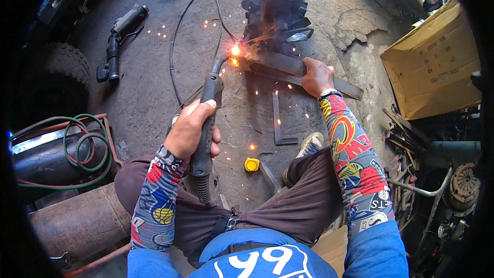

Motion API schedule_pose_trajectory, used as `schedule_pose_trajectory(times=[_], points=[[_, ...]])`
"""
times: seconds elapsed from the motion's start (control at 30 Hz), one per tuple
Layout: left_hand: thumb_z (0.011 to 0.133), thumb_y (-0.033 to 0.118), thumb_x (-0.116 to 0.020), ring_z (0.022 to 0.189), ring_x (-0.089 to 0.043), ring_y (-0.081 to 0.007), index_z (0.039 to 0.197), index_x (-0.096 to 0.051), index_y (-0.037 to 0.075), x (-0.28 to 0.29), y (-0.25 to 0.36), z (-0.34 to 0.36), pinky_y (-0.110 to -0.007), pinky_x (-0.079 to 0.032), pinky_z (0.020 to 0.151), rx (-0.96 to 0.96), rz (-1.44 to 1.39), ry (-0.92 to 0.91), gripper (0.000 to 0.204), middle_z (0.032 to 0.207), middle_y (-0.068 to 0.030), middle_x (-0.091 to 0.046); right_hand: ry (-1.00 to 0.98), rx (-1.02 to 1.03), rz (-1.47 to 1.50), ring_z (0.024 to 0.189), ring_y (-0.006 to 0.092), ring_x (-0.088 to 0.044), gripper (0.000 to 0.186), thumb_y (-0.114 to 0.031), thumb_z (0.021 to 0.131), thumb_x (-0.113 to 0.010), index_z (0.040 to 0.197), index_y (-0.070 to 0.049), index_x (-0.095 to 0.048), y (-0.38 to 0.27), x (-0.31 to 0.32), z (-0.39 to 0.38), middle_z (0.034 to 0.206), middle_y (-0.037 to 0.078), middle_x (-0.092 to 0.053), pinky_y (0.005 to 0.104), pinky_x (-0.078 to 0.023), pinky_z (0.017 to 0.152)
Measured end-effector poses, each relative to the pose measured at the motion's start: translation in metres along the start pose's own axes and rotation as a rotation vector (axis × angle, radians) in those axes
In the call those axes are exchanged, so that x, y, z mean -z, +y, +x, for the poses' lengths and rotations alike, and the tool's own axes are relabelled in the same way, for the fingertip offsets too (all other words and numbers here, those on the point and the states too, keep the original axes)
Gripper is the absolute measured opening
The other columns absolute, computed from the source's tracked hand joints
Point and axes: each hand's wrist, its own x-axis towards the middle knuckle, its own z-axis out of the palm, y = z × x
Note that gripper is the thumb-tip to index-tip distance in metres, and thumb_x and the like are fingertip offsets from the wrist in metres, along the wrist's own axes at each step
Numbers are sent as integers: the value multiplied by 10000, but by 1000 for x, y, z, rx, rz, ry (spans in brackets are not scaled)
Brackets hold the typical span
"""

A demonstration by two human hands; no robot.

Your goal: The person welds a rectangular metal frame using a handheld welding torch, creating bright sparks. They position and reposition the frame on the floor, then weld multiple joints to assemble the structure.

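My left hand (pixel 189 129) is wrapped round the black handle of a welding torch (pixel 211 91). The torch's bent neck reaches up to a bright glowing arc (pixel 235 50), and sparks scatter around it. That glow sits at the left end of a flat-sided steel bar (pixel 347 87), hiding the exact contact point. Farther along the bar, my right hand (pixel 317 77) is closed over it. Just behind stands a dark metal assembly (pixel 278 0) with smoke around it. An L-shaped steel square (pixel 278 118) and a yellow tape measure (pixel 251 164) lie on the floor between my legs.
Black cables (pixel 173 51) trail over the concrete. A black ribbed duct (pixel 113 51) lies at the left, near a tyre (pixel 59 67). Green and red hoses (pixel 91 135) rest on cylinders (pixel 82 215). At the right are a cardboard box (pixel 432 59) and piled metal parts (pixel 406 134).
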Motion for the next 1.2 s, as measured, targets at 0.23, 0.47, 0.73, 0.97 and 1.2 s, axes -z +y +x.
schedule_pose_trajectory(times=[0.23, 0.47, 0.73, 0.97, 1.2], points=[[992, 406, -515, 435, -604, -178, 1128, -447, 64, 2, -1, 0, -297, -505, 396, -7, 7, -6, 374, 687, -99, -620, 1, -12, 0, 1016, 339, -689, 254, -126, 781, -624, 1019, -158, -706, -4, 4, -1, 982, 131, -737, 463, -429, 899], [984, 403, -488, 448, -611, -179, 1142, -505, 44, 1, 0, 0, -302, -499, 408, 4, 37, 24, 393, 674, -96, -620, -16, 0, -21, 1018, 343, -691, 228, -126, 783, -609, 994, -141, -693, -1, 2, 0, 979, 140, -736, 470, -438, 898], [991, 407, -514, 439, -600, -170, 1131, -475, 63, 1, -2, 2, -295, -502, 393, 14, 2, 12, 374, 681, -85, -613, 45, 29, -59, 1032, 340, -695, 246, -128, 808, -580, 1027, -131, -691, 1, -4, 0, 1014, 148, -738, 484, -437, 910], [990, 395, -523, 432, -592, -169, 1115, -461, 66, 1, -2, 2, -296, -503, 387, 14, 15, 17, 357, 685, -84, -612, 67, 33, -63, 1035, 328, -697, 251, -158, 826, -593, 1052, -134, -698, 2, -7, 1, 1029, 138, -740, 480, -437, 909], [988, 401, -523, 438, -597, -163, 1126, -461, 62, 1, 0, 2, -291, -504, 390, 8, 15, -4, 371, 691, -87, -619, 83, 75, -4, 1032, 336, -696, 231, -148, 821, -589, 1026, -124, -694, 3, -5, -2, 1036, 147, -735, 481, -443, 913]])
